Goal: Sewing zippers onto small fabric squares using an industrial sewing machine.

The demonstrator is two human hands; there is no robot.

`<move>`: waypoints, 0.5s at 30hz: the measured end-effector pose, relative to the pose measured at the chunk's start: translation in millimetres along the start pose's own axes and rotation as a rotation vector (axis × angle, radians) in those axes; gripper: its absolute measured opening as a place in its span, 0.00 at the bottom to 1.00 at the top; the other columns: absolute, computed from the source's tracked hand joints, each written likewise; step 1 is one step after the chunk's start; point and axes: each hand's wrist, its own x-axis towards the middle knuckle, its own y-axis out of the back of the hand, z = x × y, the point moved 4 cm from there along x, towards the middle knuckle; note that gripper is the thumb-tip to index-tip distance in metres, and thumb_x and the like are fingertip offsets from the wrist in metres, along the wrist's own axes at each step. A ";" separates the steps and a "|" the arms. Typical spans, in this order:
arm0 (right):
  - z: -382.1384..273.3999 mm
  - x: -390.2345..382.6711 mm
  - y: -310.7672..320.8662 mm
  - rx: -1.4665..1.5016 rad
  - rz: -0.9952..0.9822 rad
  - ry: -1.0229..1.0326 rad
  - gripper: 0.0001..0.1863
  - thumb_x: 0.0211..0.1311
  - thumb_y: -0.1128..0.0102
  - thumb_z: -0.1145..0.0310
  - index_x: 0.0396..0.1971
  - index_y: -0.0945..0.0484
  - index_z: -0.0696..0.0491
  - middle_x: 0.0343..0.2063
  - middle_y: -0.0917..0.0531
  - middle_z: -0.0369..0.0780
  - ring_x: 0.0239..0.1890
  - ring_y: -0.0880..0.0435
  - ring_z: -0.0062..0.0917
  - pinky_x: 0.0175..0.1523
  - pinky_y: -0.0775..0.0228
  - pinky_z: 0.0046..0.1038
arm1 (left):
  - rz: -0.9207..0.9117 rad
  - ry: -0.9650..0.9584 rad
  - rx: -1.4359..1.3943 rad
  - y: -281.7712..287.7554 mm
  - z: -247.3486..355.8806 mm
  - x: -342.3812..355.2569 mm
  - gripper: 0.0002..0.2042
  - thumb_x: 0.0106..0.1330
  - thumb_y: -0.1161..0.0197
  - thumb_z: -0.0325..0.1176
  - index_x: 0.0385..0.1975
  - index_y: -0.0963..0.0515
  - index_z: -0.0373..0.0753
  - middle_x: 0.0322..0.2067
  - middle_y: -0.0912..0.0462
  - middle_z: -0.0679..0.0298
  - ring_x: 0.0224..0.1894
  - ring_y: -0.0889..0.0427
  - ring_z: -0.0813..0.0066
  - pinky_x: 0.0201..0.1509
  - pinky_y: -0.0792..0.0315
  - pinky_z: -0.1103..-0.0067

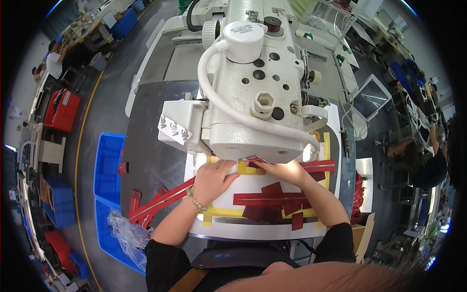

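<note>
My left hand point(214, 181) rests on the white work plate point(226, 202), thumb apart from the fingers, whose tips are partly hidden under the machine head. A red zipper strip point(165, 196) runs out from beneath it to the left. My right hand point(282, 171) reaches in from the other side, its fingers closed at a red fabric piece point(255, 159) under the head of the white sewing machine point(253, 138). Another stretch of red zipper strip point(318, 166) emerges right of that hand. Closer to me lies a separate red zipper point(267, 199) with dark red fabric tabs.
Yellow tape point(228, 212) edges the white plate. Blue bins point(108, 168) stand left of the table, one with clear plastic film point(127, 233). A tilted screen point(372, 97) is at the right, with red pieces point(359, 194) nearby. People work at benches on both sides.
</note>
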 end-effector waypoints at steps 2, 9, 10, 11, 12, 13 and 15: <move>0.5 -9.3 4.9 0.037 -0.055 -0.075 0.13 0.60 0.45 0.64 0.34 0.22 0.59 0.23 0.20 0.49 0.30 0.19 0.39 0.36 0.29 0.34 | -0.004 0.015 0.001 2.7 -3.5 -1.7 0.12 0.54 0.35 0.39 0.34 0.24 0.41 0.24 0.21 0.64 0.25 0.22 0.67 0.26 0.30 0.75; -8.5 -63.3 42.7 -0.613 -0.066 -0.268 0.13 0.60 0.44 0.58 0.29 0.24 0.54 0.16 0.22 0.42 0.21 0.21 0.38 0.26 0.32 0.36 | 0.008 -0.099 0.036 -4.9 21.8 -2.5 0.04 0.54 0.37 0.31 0.29 0.24 0.41 0.24 0.26 0.66 0.24 0.23 0.68 0.26 0.29 0.77; -12.6 -67.5 46.9 -0.733 -0.011 -0.255 0.11 0.60 0.44 0.58 0.28 0.27 0.51 0.14 0.23 0.40 0.19 0.21 0.35 0.25 0.31 0.35 | -0.007 -0.138 0.059 -8.2 25.3 -2.7 0.04 0.53 0.37 0.29 0.28 0.23 0.42 0.25 0.26 0.66 0.24 0.23 0.68 0.27 0.28 0.76; -19.5 -69.8 50.1 -0.733 -0.005 -0.254 0.11 0.60 0.44 0.58 0.28 0.27 0.51 0.14 0.23 0.40 0.19 0.21 0.35 0.25 0.31 0.35 | -0.006 -0.143 0.062 -7.9 26.0 -2.1 0.04 0.53 0.37 0.29 0.28 0.23 0.42 0.25 0.26 0.66 0.24 0.23 0.68 0.27 0.28 0.76; -34.9 -72.3 57.8 -0.779 0.074 -0.224 0.10 0.60 0.43 0.59 0.29 0.26 0.51 0.14 0.23 0.39 0.18 0.21 0.34 0.24 0.31 0.33 | -0.002 -0.159 0.092 -7.2 27.4 -1.0 0.04 0.53 0.38 0.28 0.28 0.23 0.43 0.25 0.26 0.66 0.24 0.23 0.68 0.27 0.28 0.77; -50.1 -74.2 65.0 -0.823 0.151 -0.191 0.09 0.60 0.42 0.60 0.30 0.26 0.51 0.14 0.23 0.38 0.18 0.21 0.33 0.22 0.32 0.32 | 0.002 -0.173 0.123 -6.9 28.2 -0.6 0.04 0.53 0.39 0.27 0.27 0.23 0.43 0.26 0.27 0.66 0.25 0.23 0.69 0.27 0.28 0.77; -79.5 -75.8 76.7 -0.722 0.150 -0.171 0.08 0.60 0.42 0.62 0.32 0.25 0.50 0.15 0.22 0.37 0.18 0.21 0.31 0.22 0.32 0.30 | 0.004 -0.133 0.136 -2.2 22.9 -3.2 0.03 0.55 0.39 0.28 0.29 0.23 0.42 0.26 0.26 0.66 0.24 0.23 0.69 0.27 0.28 0.77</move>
